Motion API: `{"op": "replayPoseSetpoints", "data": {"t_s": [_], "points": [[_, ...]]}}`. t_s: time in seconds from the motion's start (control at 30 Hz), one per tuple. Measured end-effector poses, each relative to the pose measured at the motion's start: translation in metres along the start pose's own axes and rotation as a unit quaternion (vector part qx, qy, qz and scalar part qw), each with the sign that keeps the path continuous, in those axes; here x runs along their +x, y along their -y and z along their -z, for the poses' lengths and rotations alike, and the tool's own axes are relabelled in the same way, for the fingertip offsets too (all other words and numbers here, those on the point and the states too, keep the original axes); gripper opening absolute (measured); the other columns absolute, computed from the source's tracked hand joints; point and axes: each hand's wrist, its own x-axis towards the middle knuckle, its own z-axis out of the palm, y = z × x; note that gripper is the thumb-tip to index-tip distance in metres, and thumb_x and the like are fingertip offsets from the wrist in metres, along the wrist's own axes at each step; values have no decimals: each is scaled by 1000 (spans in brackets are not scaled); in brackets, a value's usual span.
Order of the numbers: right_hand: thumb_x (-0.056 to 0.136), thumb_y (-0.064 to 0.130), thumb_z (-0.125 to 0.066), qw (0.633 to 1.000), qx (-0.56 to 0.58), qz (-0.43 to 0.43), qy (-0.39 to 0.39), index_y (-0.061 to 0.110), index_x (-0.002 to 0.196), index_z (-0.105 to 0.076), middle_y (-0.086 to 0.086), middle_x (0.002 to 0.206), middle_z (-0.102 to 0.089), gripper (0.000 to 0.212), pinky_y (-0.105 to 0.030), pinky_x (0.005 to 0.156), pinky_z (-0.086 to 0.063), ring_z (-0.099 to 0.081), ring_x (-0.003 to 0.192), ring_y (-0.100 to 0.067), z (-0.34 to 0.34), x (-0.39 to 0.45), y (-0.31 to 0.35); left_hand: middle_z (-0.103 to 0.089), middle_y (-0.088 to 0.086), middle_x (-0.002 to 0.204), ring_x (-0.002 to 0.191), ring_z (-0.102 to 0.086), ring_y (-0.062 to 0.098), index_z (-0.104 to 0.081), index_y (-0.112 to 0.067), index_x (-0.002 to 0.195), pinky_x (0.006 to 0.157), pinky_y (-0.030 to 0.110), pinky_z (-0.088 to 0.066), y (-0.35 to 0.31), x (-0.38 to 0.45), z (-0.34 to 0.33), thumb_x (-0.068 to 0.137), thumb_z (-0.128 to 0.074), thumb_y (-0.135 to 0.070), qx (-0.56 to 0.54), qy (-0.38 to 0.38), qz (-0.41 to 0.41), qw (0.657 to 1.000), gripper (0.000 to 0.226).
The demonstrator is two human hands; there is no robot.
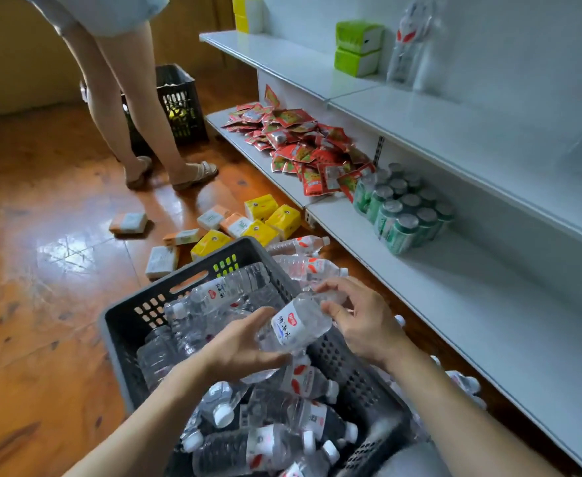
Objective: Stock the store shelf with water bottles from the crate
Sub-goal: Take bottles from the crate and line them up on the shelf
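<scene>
We hold one water bottle (294,327) between both hands above the crate's right rim: our left hand (245,346) curls under its lower end, and our right hand (358,321) pinches its upper end with thumb and fingers. The bottle lies tilted, its white label facing up. Below, the dark plastic crate (134,325) is heaped with more clear bottles (265,445) lying every way. At 1 o'clock from the crate, a few bottles (300,244) lie on the wooden floor (41,270) beside the bottom shelf (472,297), which carries a wrapped pack of green cans (403,208). At 12 o'clock, yellow and orange packets (269,222) are scattered on the floor. Farther off, another person's legs (127,108) stand before a second black crate (179,105).
</scene>
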Motion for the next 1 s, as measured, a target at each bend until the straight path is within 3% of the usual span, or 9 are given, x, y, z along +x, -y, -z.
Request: {"op": "replayPoseSetpoints", "data": {"t_s": [0.07,0.13,0.23,0.33,0.47,0.67,0.73,0.8,1.0], "points": [[94,15,-66,1000,15,-10,-25,31,108,-67,18,106,-65,22,-20,79,-50,-59,90,2,33,-3,5,-56,-30,128,112,-53,-18,-42,-43,132,96,11,-41,-30,9,-4,75,-82,-51,-57,-5,-23,998,70],[95,14,-65,997,50,-19,-55,35,107,-66,16,98,-70,24,-19,72,-49,-62,81,2,62,-8,8,-64,-24,122,108,-60,-11,-46,-42,130,94,19,-49,-65,21,-8,76,-84,-43,-107,6,-58,993,66],[97,17,-63,988,90,-26,-124,44,112,-62,13,110,-70,31,-21,77,-55,-68,94,-4,100,-19,9,-69,-25,111,95,-68,-7,-45,-42,122,86,24,-57,-118,36,-14,80,-83,-34,-141,19,-113,983,57],[98,29,-60,974,77,-35,-209,53,119,-50,19,117,-63,34,-21,84,-53,-66,98,0,132,-31,5,-69,-8,117,90,-73,8,-48,-33,126,81,36,-61,-164,50,-30,75,-82,-54,-149,12,-158,976,65],[91,53,-54,954,98,-71,-276,46,132,-43,18,115,-66,43,-40,93,-56,-66,101,0,171,-57,-2,-67,-2,120,90,-72,9,-42,-33,126,83,36,-61,-226,62,-54,77,-61,-65,-190,15,-182,965,62],[94,40,-60,934,68,-76,-342,35,145,-38,19,122,-65,56,-18,93,-50,-63,105,8,223,-103,-9,-66,-8,122,107,-67,11,-42,-41,137,93,46,-56,-303,84,-92,85,-38,-80,-256,41,-246,934,65],[95,35,-63,928,67,-87,-356,33,146,-38,21,122,-64,57,-10,87,-49,-63,102,11,237,-118,-16,-66,-15,116,104,-65,2,-46,-41,134,94,39,-54,-329,88,-105,92,-35,-73,-258,29,-265,929,54],[94,38,-63,925,59,-98,-364,36,149,-33,17,123,-64,63,-17,88,-53,-65,101,6,243,-129,-22,-64,-22,115,103,-63,-7,-45,-41,130,90,24,-52,-353,91,-114,97,-32,-63,-270,24,-278,922,42],[89,42,-66,918,1,-123,-378,50,152,-11,16,124,-62,84,-18,88,-53,-64,105,1,264,-148,-51,-65,-11,119,101,-62,-6,-43,-31,140,88,16,-49,-428,112,-134,103,-40,-44,-329,51,-306,892,39]]}}
